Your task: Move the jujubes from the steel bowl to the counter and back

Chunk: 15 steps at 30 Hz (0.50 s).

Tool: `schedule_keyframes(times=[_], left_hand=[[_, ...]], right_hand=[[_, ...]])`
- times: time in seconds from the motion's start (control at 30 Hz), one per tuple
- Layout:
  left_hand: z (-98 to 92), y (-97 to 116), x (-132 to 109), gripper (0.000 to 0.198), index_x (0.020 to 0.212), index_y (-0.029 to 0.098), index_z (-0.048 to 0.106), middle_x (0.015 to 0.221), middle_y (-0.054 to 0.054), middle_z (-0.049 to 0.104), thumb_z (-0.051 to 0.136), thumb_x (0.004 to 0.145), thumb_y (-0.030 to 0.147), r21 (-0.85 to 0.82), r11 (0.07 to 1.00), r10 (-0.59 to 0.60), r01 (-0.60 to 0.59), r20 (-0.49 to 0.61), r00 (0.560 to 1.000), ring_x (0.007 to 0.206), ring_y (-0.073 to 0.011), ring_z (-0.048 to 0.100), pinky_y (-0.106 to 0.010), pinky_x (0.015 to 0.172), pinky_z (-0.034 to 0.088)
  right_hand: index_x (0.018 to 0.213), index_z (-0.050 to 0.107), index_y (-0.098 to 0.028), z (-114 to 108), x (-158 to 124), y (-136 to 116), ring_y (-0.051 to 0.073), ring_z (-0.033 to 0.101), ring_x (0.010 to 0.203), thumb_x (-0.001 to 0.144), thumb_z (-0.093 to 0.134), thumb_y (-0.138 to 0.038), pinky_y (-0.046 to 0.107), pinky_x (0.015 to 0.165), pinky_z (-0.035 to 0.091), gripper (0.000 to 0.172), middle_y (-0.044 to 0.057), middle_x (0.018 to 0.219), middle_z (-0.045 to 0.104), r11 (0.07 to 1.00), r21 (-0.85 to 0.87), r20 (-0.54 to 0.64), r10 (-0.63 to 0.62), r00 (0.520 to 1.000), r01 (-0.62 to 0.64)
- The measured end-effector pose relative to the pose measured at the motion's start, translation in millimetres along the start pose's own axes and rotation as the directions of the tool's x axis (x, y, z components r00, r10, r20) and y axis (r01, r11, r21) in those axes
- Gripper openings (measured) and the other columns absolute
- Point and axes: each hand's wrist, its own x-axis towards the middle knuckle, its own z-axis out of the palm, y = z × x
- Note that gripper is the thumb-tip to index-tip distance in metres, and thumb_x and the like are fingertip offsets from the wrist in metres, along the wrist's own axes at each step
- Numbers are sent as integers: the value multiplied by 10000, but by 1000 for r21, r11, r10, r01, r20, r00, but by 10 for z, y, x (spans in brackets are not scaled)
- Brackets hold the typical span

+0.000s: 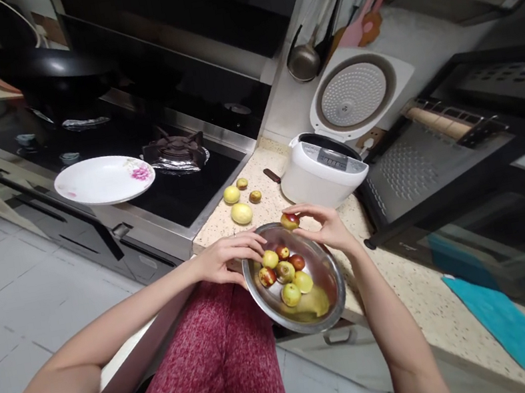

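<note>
A metal bowl (331,312) holds several round fruits, some yellow-green, some reddish-brown (284,272). It is tilted at the front edge of the speckled counter. My left hand (233,258) grips the bowl's left rim, its fingertips reaching inside near a yellow fruit (269,259). Between the thumb and fingers of my right hand (321,223) is a red and yellow fruit (290,221), just over the bowl's far rim. Beyond the bowl, two larger yellow fruits (242,213) and two small brownish ones (255,196) lie on the counter.
Behind the bowl stands a white rice cooker (315,177) with its lid up. A flowered white plate (104,180) rests at the stove's front edge, near a burner (176,149). A black wok (51,64) is farther left. A turquoise cloth (505,319) lies at right, by a black rack (436,145).
</note>
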Motion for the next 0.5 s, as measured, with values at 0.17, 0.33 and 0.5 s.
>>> schedule_keyframes(times=[0.17, 0.33, 0.5], left_hand=[[1, -8, 5, 485, 1206, 119, 727, 1138, -212, 748, 717, 929, 516, 13, 1000, 22, -22, -10, 1000, 1266, -340, 658, -530, 1074, 568], [20, -35, -17, 500, 1187, 114, 736, 1104, -206, 753, 691, 939, 546, 49, 998, 32, -30, -31, 999, 1249, -331, 670, -558, 1118, 532], [4, -21, -11, 497, 1186, 129, 737, 1105, -199, 754, 669, 949, 561, 70, 998, 10, -9, -14, 1000, 1254, -324, 669, -560, 1116, 533]], right_hand=[[1247, 750, -230, 29, -51, -301, 234, 729, 1148, 881, 819, -263, 414, 1047, 576, 373, 90, 1225, 777, 988, 137, 307, -105, 946, 65], [1284, 735, -235, 156, -57, -412, 214, 715, 1163, 918, 786, -260, 397, 1044, 566, 371, 91, 1250, 762, 964, 264, 498, -168, 851, 36], [1288, 745, -236, 218, -66, -400, 211, 702, 1168, 925, 780, -232, 398, 1047, 555, 365, 96, 1240, 767, 942, 333, 539, -219, 814, 33]])
